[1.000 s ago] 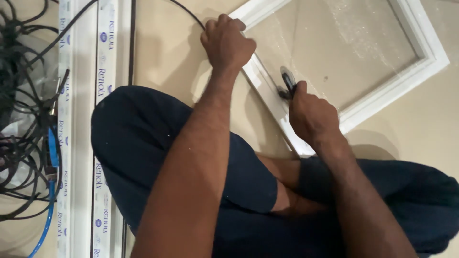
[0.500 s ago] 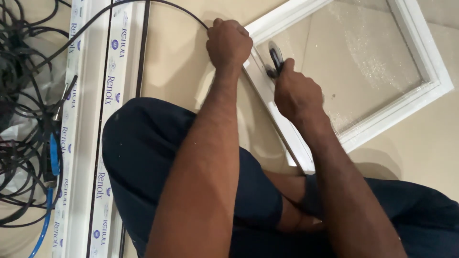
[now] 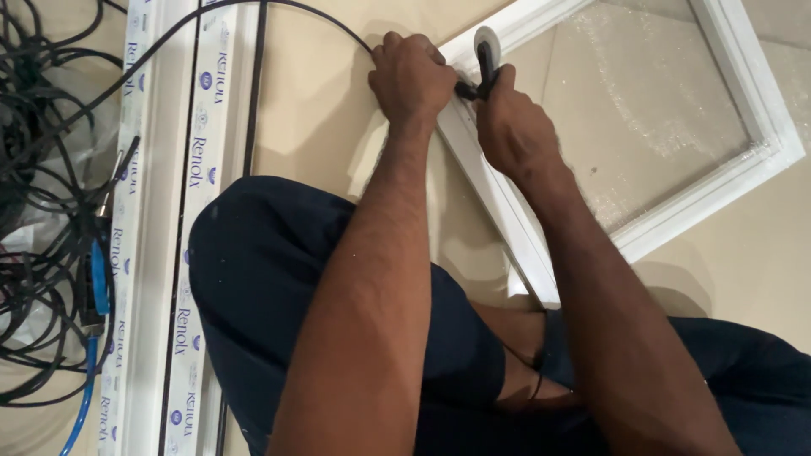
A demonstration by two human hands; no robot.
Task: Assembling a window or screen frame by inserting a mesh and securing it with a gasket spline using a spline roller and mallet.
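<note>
Grip: right hand (image 3: 513,127) is closed around a small roller tool (image 3: 486,52), wheel end pressed on the white window frame (image 3: 764,143) near its top corner.
Left hand: left hand (image 3: 411,78) is clenched right beside it, pinching the black gasket cord (image 3: 279,10) down onto the same rail.
What changed: both hands have crept up the rail toward the corner, so that stretch looks seated, I reckon.
Versus earlier: roller sat lower on the rail then.
Around: taped white profiles (image 3: 198,194) and tangled cables (image 3: 42,253) off to the left.
</note>
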